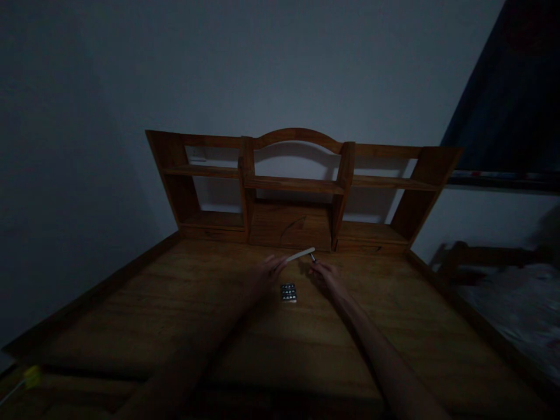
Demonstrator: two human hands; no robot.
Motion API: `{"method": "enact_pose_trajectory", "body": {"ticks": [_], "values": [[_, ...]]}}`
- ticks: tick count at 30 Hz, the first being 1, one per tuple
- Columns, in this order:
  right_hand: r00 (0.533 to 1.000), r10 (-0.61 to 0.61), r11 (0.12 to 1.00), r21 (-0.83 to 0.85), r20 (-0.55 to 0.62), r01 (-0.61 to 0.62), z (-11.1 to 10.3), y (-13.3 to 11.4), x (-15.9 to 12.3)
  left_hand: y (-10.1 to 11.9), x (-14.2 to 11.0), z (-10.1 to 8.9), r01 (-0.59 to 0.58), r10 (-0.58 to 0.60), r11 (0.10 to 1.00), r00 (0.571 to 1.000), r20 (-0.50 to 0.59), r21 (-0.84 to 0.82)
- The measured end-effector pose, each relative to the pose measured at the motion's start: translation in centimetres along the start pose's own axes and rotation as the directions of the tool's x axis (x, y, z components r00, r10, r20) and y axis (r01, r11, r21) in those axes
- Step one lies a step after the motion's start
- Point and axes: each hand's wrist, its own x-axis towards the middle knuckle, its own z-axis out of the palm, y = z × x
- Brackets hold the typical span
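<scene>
My left hand (268, 271) is closed on one end of a thin, flat, pale stick (300, 255), which points to the right and slightly away from me. In my right hand (324, 272) is a small slim tool (312, 257) with a light shaft, pinched between the fingers. Its tip is close to the stick's far end; in this dim light I cannot tell whether they touch. Between my wrists, nearer to me, a small dark rectangular piece (289, 292) with rows of whitish marks lies on the wooden desk (280, 344).
A wooden shelf unit (295, 185) with open compartments rises along the desk's back edge. Raised rims run along both sides of the desk. A yellow object (31, 377) with a pale cord is at the lower left. A dark curtain (511, 99) hangs at the right.
</scene>
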Motion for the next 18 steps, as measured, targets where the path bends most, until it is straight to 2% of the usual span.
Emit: {"method": "enact_pose_trajectory", "body": {"ticks": [4, 7, 10, 14, 18], "values": [[0.973, -0.213, 0.952, -0.242, -0.086, 0.187, 0.3, -0.2, -0.5, -0.5, 0.1, 0.0, 0.050, -0.048, 0.998, 0.998, -0.047, 0.036], [0.946, -0.317, 0.889, -0.368, -0.062, 0.274, 0.3, -0.1, -0.6, -0.8, 0.1, -0.3, 0.096, -0.089, 0.993, 0.989, -0.115, 0.061], [0.940, -0.337, 0.858, -0.427, -0.048, 0.286, 0.2, 0.4, -0.5, -0.5, 0.0, -0.4, 0.062, -0.055, 0.996, 0.992, -0.113, 0.060], [0.941, -0.334, 0.837, -0.477, -0.056, 0.269, 0.0, 1.0, -0.3, -0.3, -0.1, 0.2, 0.007, -0.010, 0.994, 1.000, 0.027, 0.109], [0.940, -0.339, 0.813, -0.515, -0.042, 0.271, -0.1, 1.0, -0.2, -0.9, 0.0, 0.5, 0.063, -0.059, 0.987, 0.998, -0.034, 0.146]]}}
